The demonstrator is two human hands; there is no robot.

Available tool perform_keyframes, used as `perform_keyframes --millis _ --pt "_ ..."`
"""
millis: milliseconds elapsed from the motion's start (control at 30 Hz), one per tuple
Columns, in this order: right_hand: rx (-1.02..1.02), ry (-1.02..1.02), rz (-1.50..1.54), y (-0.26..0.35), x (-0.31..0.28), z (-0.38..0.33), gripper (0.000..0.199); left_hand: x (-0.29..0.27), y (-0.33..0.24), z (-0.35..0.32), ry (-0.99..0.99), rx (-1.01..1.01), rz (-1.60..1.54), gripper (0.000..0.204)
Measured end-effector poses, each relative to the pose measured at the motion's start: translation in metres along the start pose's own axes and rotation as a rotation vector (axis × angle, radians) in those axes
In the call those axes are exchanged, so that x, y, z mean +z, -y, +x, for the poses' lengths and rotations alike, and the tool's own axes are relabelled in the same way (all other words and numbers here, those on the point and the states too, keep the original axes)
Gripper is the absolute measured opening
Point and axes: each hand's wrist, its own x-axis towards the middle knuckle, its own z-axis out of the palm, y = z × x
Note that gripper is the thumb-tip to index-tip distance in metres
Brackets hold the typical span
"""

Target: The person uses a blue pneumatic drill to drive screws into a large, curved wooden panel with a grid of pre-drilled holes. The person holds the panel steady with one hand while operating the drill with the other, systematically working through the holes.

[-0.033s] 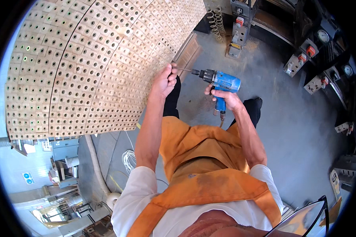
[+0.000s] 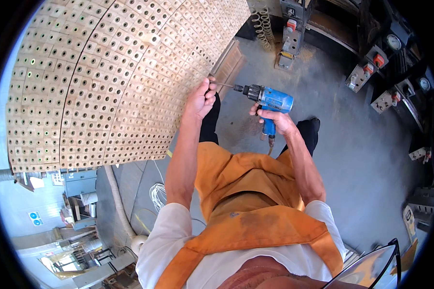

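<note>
Far L: a big, pale wood panel (image 2: pixel 106 86) full of round holes, curved by the lens, top cut off by the frame; a few holes near its L side glint green. Below it, bkgd: blue-and-white sign (image 2: pixel 35 218), too small to make out, then a grey cabinet (image 2: pixel 79 185), partly hidden by the panel's lower edge. Next, a ribbed hose (image 2: pixel 118 202) runs down the floor, upper end out of sight behind the panel; R of it, a loose white cable coil (image 2: pixel 157 195), part-covered by the L sleeve. L hand (image 2: pixel 201 99) is near the panel's R edge, fingers curled & pinching the far end of a thin bit (image 2: pixel 225 85); the tip is hidden in the fingers, & can't tell if the hand touches the panel. Bit runs R, approx level, into the chuck of a blue drill (image 2: pixel 277 100), held over the grey floor (image 2: pixel 361 159) in front of the orange apron (image 2: pixel 246 231). R hand (image 2: pixel 278 120) is closed round the drill's grip, so the trigger is mostly covered; the hose at the grip's base drops behind the apron. Far R: machinery w/ red switches & a dial gauge (image 2: pixel 393 42), dark & cut by the rim; glasses (image 2: pixel 373 267) lower R, also cropped.
</note>
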Motion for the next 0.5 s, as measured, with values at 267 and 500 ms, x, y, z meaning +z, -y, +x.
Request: perform_keyframes --millis 267,500 --pt "0.014 -0.075 -0.187 -0.016 0.002 0.011 0.027 -0.003 0.005 0.026 -0.157 -0.048 0.219 0.025" --pt "-0.075 -0.116 0.050 -0.022 0.038 0.062 0.026 -0.016 -0.007 0.068 -0.092 0.116 -0.147 0.024"
